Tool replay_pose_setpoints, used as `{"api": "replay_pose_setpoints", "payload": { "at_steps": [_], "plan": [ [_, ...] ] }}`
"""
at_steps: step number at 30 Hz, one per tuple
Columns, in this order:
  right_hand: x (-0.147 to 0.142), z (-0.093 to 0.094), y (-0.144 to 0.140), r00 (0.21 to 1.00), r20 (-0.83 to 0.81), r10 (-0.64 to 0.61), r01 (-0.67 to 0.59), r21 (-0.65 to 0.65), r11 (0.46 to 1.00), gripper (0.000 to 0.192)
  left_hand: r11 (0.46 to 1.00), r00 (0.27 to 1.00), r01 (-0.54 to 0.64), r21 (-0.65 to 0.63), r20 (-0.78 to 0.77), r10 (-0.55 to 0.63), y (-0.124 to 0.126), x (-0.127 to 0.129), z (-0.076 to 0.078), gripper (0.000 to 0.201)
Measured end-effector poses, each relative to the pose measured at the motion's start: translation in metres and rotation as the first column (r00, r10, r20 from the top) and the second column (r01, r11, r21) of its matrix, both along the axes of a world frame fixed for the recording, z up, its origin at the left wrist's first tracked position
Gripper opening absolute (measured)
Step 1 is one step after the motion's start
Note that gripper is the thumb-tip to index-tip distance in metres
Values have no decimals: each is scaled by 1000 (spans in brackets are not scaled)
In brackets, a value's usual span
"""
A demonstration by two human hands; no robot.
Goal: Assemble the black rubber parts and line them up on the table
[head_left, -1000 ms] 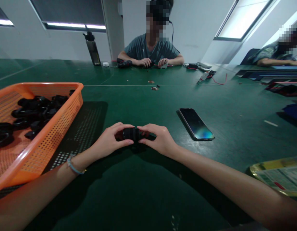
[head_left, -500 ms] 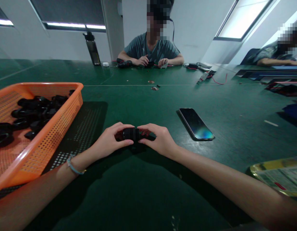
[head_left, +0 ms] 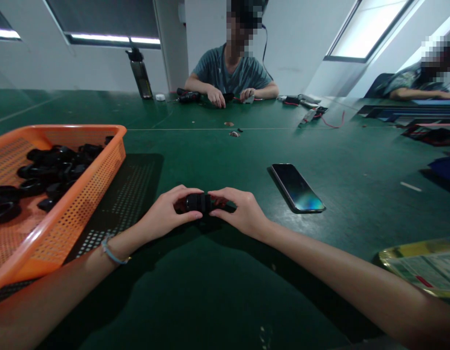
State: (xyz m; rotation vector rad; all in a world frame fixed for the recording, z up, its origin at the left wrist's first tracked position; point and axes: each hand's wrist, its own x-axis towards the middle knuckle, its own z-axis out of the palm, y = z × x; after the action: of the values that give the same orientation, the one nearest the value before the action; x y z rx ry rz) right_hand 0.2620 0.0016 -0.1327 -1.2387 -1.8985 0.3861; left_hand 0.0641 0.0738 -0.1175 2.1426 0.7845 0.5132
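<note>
Between my hands is a black cylindrical plastic part (head_left: 196,202), lying on its side just above or on the green table; I cannot tell which. My left hand (head_left: 174,206) is closed around its left end, thumb in front and fingers behind. My right hand (head_left: 241,209) pinches its right end with thumb and fingertips. A dark piece shows in the gap of the right hand, partly hidden. To the left, an orange perforated basket (head_left: 104,177) holds several similar black parts (head_left: 57,165), some of them ring-shaped.
A smartphone (head_left: 297,188) lies right of my hands. A yellow-and-green package (head_left: 422,267) is at the right edge. Across the green table (head_left: 196,155) sits a person in a grey-blue shirt (head_left: 228,73), near a dark bottle (head_left: 139,75). Another person's arm (head_left: 422,93) shows at far right.
My hands and the black part stay in place. The person opposite has lowered one hand to the table and shifted slightly to the right.
</note>
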Motion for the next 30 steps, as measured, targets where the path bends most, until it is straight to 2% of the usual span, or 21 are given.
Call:
{"api": "replay_pose_setpoints", "payload": {
  "at_steps": [14,21,25,30],
  "plan": [
    [0,2,0,1000,18,3,-3,-9,1000,31,1000,1000,-8,14,3,8,0,0,0,43],
    [0,-1,0,1000,27,-1,-1,78,997,30,1000,1000,-6,17,4,6,0,0,0,45],
    [-1,0,0,999,33,-28,26,55,998,36,1000,1000,-8,11,-10,8,-1,0,2,45],
    [-2,3,0,1000,24,-7,6,40,999,32,1000,1000,-8,16,-6,9,-1,0,2,43]
  ]
}}
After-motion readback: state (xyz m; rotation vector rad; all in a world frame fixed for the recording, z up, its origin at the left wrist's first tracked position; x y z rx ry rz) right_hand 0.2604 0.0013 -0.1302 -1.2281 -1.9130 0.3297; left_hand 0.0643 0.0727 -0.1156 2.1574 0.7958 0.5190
